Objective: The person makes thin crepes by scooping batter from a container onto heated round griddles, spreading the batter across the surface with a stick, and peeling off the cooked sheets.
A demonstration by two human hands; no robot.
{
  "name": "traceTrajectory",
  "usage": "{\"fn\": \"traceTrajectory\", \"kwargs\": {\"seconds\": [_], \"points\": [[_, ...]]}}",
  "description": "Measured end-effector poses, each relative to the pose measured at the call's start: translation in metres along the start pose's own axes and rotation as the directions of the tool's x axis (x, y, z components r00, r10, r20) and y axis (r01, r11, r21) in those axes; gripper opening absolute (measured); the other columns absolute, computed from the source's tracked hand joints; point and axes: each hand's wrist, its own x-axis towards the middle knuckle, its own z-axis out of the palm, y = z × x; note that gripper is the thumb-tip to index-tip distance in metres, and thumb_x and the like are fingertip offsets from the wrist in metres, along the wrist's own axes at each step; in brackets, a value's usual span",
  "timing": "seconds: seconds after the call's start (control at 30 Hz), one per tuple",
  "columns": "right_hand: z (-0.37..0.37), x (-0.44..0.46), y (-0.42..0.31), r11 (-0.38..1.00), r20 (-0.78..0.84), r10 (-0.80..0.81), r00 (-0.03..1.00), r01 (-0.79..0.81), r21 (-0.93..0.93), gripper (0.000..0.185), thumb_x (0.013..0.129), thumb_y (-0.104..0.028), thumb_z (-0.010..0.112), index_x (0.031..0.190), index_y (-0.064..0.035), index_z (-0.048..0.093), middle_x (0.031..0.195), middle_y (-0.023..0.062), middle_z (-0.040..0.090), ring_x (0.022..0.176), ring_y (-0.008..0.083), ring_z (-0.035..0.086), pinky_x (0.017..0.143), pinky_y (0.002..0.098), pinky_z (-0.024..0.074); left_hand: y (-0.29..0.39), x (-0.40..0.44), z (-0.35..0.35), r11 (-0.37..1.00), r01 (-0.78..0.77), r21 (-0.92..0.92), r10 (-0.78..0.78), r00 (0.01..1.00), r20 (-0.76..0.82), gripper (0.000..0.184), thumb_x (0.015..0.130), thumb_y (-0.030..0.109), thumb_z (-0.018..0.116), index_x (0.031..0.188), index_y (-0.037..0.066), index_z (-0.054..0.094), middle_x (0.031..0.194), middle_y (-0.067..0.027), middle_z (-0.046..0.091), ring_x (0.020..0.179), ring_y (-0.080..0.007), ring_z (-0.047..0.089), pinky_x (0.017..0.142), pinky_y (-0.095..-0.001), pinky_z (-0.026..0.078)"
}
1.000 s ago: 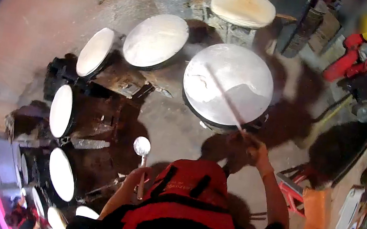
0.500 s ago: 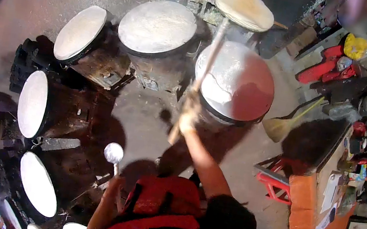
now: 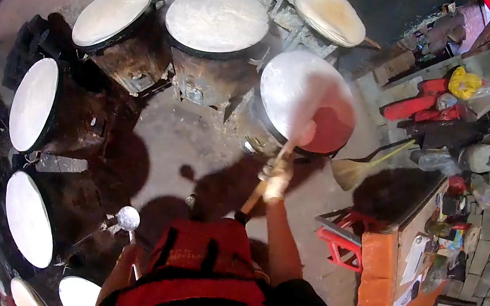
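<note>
My right hand (image 3: 277, 176) is closed round a wooden stick (image 3: 255, 197) whose far end blurs over the right-hand round griddle (image 3: 288, 89). White batter or a thin sheet covers part of that griddle, and a dark red shadow lies on its right side. At the lower left, my left hand (image 3: 127, 258) holds a ladle (image 3: 128, 218) by its handle, the round white-coated bowl pointing up. Behind the griddle a stack of pale round flatbreads (image 3: 330, 15) rests on a stand.
More white-topped round griddles on drum stoves curve round the left, including one at back centre (image 3: 217, 20). On the right stand an orange-sided table (image 3: 375, 298), a red stool (image 3: 342, 247) and a broom (image 3: 349, 172). Bags lie farther back.
The stick swung from over the griddle to upright near its left side, then back over it, blurred. My left hand with the ladle shifted left and down in view as the camera turned.
</note>
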Motion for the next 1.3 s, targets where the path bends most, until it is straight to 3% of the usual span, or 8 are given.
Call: {"fn": "traceTrajectory", "kwargs": {"seconds": [0.2,0.3,0.63,0.73,0.83,0.97,1.2,1.3], "points": [[0.048,0.007,-0.032,0.999,-0.206,-0.038,0.978,0.031,-0.036,0.018,0.092,-0.036,0.046,0.1,-0.0197,0.049,0.063,0.0009,0.048,0.043,0.0136,0.042,0.036,0.0261,0.0319,0.013,0.053,0.031,0.994,-0.021,0.105,0.023,1.0,-0.021,0.019,0.081,0.028,0.06,0.085,0.01,0.057,0.074,0.0,0.053,0.071,-0.0109,0.051,0.061,-0.0263,0.042],[0.006,0.004,-0.026,0.934,0.208,0.339,0.917,-0.302,-0.19,0.03,0.091,-0.028,0.051,0.12,-0.0207,0.046,0.068,0.0031,0.051,0.043,0.014,0.043,0.036,0.0259,0.0325,0.029,0.069,0.058,0.99,-0.04,0.137,0.044,0.999,-0.021,0.019,0.081,0.029,0.06,0.084,0.01,0.057,0.072,0.0001,0.053,0.068,-0.0108,0.051,0.059,-0.0263,0.041],[-0.097,0.025,-0.128,0.984,0.202,0.176,0.964,-0.173,-0.031,0.025,0.09,-0.035,0.051,0.11,-0.0195,0.049,0.072,0.0033,0.055,0.046,0.0105,0.043,0.039,0.0244,0.0337,0.043,0.088,0.152,0.979,-0.059,0.196,0.058,0.998,0.009,0.02,0.081,0.029,0.061,0.079,0.009,0.057,0.066,0.0006,0.051,0.058,-0.0107,0.049,0.051,-0.0264,0.039],[-0.1,0.019,-0.131,0.793,0.291,0.342,0.894,-0.108,-0.599,0.029,0.09,-0.03,0.055,0.113,-0.0137,0.05,0.069,0.002,0.052,0.051,0.0106,0.046,0.041,0.0253,0.0336,0.041,0.083,0.174,0.978,-0.054,0.202,0.057,0.998,-0.005,0.021,0.08,0.029,0.061,0.077,0.009,0.058,0.064,0.0007,0.051,0.055,-0.0107,0.048,0.049,-0.0264,0.038],[-0.216,0.076,-0.12,0.862,0.536,0.137,0.833,0.166,-0.479,0.023,0.091,-0.028,0.054,0.109,-0.0141,0.052,0.069,0.0009,0.052,0.053,0.0087,0.046,0.043,0.0232,0.0341,0.036,0.08,0.194,0.981,-0.055,0.184,0.062,0.998,-0.032,0.021,0.08,0.029,0.061,0.076,0.009,0.058,0.062,0.0008,0.05,0.053,-0.0107,0.048,0.047,-0.0264,0.038],[-0.184,0.065,-0.226,0.891,0.259,0.447,0.856,-0.4,-0.215,0.015,0.091,-0.023,0.054,0.105,-0.0183,0.051,0.068,-0.0005,0.051,0.046,0.0072,0.041,0.038,0.0206,0.0307,0.043,0.078,0.218,0.984,-0.108,0.142,0.121,0.989,-0.087,0.022,0.08,0.029,0.062,0.074,0.009,0.058,0.06,0.001,0.05,0.049,-0.0106,0.047,0.044,-0.0265,0.037],[-0.109,0.096,-0.164,0.593,0.12,-0.098,0.988,0.155,-0.79,0.03,0.091,-0.012,0.049,0.119,-0.0037,0.055,0.069,0.0005,0.056,0.041,0.0089,0.041,0.035,0.023,0.0344,0.165,0.034,0.296,0.945,-0.321,0.071,0.328,0.917,-0.228,0.022,0.081,0.028,0.063,0.074,0.008,0.058,0.057,0.0017,0.049,0.044,-0.0086,0.045,0.04,-0.0248,0.035],[-0.116,0.088,-0.169,0.931,0.084,0.105,0.991,-0.068,-0.359,0.032,0.089,-0.015,0.053,0.118,-0.0013,0.056,0.073,0.0036,0.058,0.046,0.0108,0.047,0.038,0.0241,0.0394,0.199,0.018,0.305,0.939,-0.336,-0.068,0.32,0.931,-0.177,0.022,0.081,0.025,0.066,0.09,0.006,0.057,0.061,0.0016,0.049,0.048,-0.01,0.046,0.043,-0.0256,0.038]]}}
